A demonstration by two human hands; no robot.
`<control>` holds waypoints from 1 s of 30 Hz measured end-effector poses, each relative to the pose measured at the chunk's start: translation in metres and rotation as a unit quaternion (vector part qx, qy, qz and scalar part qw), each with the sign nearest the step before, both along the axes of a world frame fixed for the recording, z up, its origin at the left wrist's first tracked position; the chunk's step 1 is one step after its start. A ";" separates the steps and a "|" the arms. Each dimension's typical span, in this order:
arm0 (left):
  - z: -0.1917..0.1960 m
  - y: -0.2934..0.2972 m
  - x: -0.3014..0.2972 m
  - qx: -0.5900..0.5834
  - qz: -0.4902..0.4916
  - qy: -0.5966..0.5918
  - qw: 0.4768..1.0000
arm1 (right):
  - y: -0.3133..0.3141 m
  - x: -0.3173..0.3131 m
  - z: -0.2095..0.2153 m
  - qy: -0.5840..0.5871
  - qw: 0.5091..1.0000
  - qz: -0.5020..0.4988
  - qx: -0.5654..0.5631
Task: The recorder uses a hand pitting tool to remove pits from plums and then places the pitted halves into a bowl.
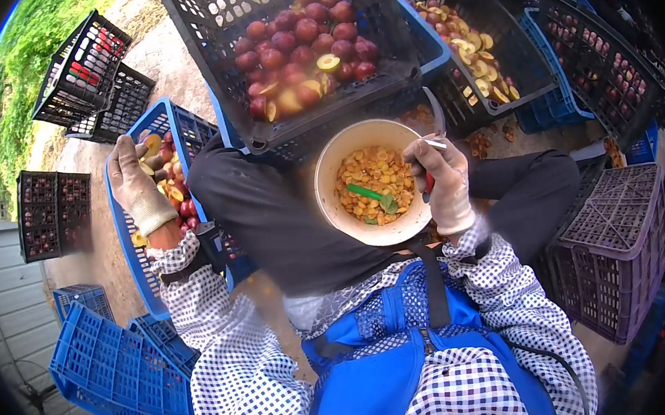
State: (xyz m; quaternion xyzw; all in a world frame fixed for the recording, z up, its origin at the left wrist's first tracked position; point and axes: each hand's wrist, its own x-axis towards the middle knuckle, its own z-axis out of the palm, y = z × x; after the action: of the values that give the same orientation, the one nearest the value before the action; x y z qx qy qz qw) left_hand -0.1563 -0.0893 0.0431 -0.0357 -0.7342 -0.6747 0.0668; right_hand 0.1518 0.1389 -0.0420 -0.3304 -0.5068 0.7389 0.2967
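My left hand, in a dirty white glove, reaches into a blue crate of red plums and halves at my left, fingers curled over the fruit. My right hand, also gloved, is shut on a red-handled cutting tool with a curved metal blade, held at the right rim of a cream bowl. The bowl rests on my lap and holds several orange pits and a green leaf. A black crate of red plums, some halved, sits just ahead of my knees.
A black crate of yellow plum halves stands ahead right. A purple crate is at my right, stacked blue crates at lower left, black crates far left. Another person's legs show at the top.
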 end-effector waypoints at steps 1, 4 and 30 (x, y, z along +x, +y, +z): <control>0.002 0.022 0.000 0.018 -0.078 -0.014 0.997 | 0.003 0.003 0.002 -0.029 0.999 -0.010 -0.032; -0.013 0.113 0.021 -0.071 -0.227 -0.039 0.971 | 0.009 0.008 -0.002 -0.035 0.996 -0.038 -0.078; -0.141 0.295 -0.008 -0.495 -0.359 0.164 0.774 | 0.012 0.023 0.009 -0.039 0.980 0.046 -0.189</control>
State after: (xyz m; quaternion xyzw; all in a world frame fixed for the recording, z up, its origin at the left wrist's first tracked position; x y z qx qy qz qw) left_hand -0.1645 0.2060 -0.0976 -0.4345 -0.8787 -0.1771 -0.0880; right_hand 0.1747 0.1512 -0.0334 -0.3856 -0.3841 0.8205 0.1748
